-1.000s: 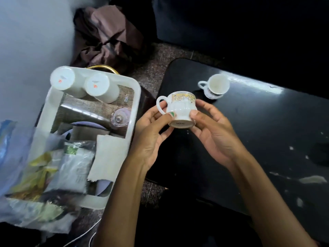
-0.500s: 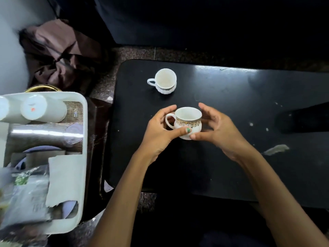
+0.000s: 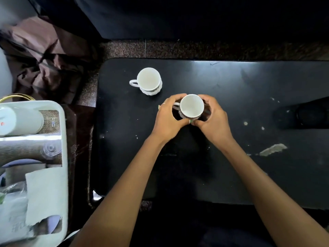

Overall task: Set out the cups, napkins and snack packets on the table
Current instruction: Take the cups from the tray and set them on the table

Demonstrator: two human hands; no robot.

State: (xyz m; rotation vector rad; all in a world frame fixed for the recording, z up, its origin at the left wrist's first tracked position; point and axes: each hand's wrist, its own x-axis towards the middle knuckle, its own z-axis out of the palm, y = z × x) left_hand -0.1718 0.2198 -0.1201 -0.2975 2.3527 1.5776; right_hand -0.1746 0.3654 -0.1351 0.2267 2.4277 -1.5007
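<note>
A white cup with a patterned band (image 3: 192,106) stands upright on the black table (image 3: 231,82), mouth up and handle to the left. My left hand (image 3: 168,118) and my right hand (image 3: 211,119) both curl round its sides, thumbs meeting at its near side. A second white cup (image 3: 149,80) stands upright farther back and to the left, handle pointing left, apart from both hands. At the left, a white tray (image 3: 65,139) holds a white napkin (image 3: 44,195), another white cup lying on its side (image 3: 19,120) and blurred snack packets (image 3: 12,207).
A brown cloth bundle (image 3: 44,56) lies on the floor beyond the tray. A dark object (image 3: 302,114) sits at the table's right side. Pale scuffs (image 3: 272,149) mark the tabletop. Speckled floor shows behind the table.
Both hands carried the patterned cup from beside the tray, turned it mouth up and brought it down onto the table near the first cup. The view swung right and now looks straight down.
</note>
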